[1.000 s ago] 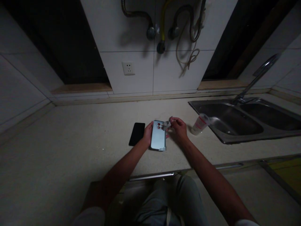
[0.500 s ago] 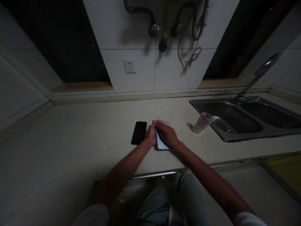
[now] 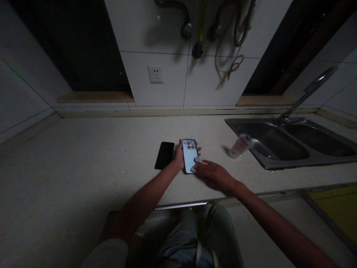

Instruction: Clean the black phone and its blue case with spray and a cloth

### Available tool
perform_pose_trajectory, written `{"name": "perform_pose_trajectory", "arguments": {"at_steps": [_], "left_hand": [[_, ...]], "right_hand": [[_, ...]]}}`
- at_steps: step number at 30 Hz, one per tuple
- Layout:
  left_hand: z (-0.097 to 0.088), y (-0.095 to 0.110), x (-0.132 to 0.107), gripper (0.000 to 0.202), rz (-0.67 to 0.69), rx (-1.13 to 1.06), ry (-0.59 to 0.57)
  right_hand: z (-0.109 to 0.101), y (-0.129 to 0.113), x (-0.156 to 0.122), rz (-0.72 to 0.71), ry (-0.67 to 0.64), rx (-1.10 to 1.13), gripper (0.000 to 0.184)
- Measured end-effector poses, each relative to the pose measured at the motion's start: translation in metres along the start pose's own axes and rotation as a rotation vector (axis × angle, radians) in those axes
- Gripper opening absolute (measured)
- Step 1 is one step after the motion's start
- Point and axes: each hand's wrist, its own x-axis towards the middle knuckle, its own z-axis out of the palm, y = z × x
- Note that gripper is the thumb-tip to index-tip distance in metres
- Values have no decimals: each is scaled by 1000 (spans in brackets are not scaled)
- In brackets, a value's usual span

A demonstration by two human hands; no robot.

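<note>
My left hand (image 3: 179, 155) is wrapped round a smartphone (image 3: 189, 154) with a pale blue back and dark rim. Its fingers come out past the right edge. The back faces up, with the square camera block at the far end. My right hand (image 3: 210, 172) pinches a small crumpled whitish tissue (image 3: 197, 160) against the lower right part of the back. Just left of my left hand, a flat black phone-like slab (image 3: 164, 155) lies on the counter.
On the pale counter (image 3: 92, 149), a clear plastic cup (image 3: 239, 146) with red marks stands tilted near the rim of the steel double sink (image 3: 264, 162). A faucet (image 3: 306, 95) rises behind the sink. Pipes and a socket (image 3: 155, 74) are on the tiled wall.
My right hand has moved from the phone's far end down to its lower right, uncovering the camera block and the back. My left hand's fingers now show past the right edge.
</note>
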Motion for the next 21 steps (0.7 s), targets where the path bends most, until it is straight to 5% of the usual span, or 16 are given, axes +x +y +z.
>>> {"name": "perform_pose_trajectory", "arguments": {"at_steps": [5, 11, 17, 21], "left_hand": [[6, -2, -2, 67, -62, 45, -3], [3, -8, 1, 55, -129, 60, 21], [1, -8, 0, 56, -124, 81, 151], [3, -5, -4, 60, -80, 12, 113]], "right_hand": [[-2, 28, 13, 60, 103, -61, 43], [-5, 46, 58, 342, 219, -119, 34], [0, 26, 97, 513, 253, -66, 31], [11, 1, 102, 505, 153, -142, 28]]}}
